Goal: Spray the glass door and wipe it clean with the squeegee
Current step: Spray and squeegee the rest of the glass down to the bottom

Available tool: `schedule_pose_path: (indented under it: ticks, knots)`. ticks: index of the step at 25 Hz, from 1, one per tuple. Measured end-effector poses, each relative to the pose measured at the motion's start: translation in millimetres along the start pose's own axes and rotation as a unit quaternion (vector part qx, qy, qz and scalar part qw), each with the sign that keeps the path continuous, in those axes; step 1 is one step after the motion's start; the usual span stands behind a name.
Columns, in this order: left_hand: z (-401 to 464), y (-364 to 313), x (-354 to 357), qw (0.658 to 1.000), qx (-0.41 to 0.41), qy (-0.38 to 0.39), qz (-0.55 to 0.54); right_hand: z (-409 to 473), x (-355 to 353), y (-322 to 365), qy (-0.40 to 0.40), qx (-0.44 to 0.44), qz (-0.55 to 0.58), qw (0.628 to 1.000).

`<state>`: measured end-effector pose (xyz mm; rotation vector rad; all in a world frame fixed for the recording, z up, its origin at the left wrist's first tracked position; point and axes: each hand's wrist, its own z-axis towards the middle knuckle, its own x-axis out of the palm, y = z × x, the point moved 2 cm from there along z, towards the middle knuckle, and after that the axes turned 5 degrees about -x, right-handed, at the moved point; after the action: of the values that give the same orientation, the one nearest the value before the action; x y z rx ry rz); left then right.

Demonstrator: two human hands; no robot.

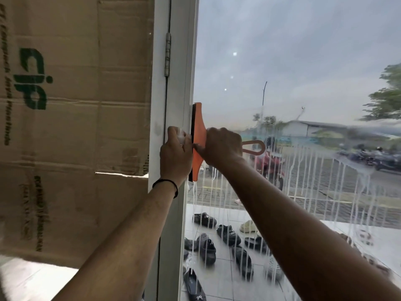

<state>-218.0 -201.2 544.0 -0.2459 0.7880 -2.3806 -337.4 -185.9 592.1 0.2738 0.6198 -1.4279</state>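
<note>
The glass door (303, 72) fills the right side; its upper part looks clear, and white streaks of liquid run down its lower half. An orange squeegee (198, 127) with a black blade stands vertical against the glass at the door's left edge, its looped handle pointing right. My right hand (223, 146) grips the squeegee's handle. My left hand (175, 153) is closed around something white, apparently a tissue or cloth (181, 135), pressed against the blade beside the white door frame (175, 94). No spray bottle is in view.
A large cardboard sheet (76, 127) with green print covers the wall left of the frame. A metal hinge (167, 55) sits on the frame above. Outside, several shoes (217, 242) lie on tiles, with a white fence (314, 177) beyond.
</note>
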Motion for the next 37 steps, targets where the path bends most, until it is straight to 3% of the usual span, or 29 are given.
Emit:
schedule_pose_path:
  ticks: [6,18,30,37]
  knots:
    - [0,-7,5,0.999,0.022,-0.025,0.012,-6,-13,-33,-0.025,0.012,-0.002,1.0]
    - [-26,-71,62,0.995,0.089,-0.019,-0.038,-39,-46,-153,-0.078,0.15,-0.013,0.985]
    - [-85,-117,136,0.985,0.132,0.044,-0.106,-140,-38,-272,-0.116,0.357,0.071,0.924]
    - [-149,-125,175,0.984,0.104,0.097,-0.111,-197,-16,-291,-0.13,0.439,0.101,0.883]
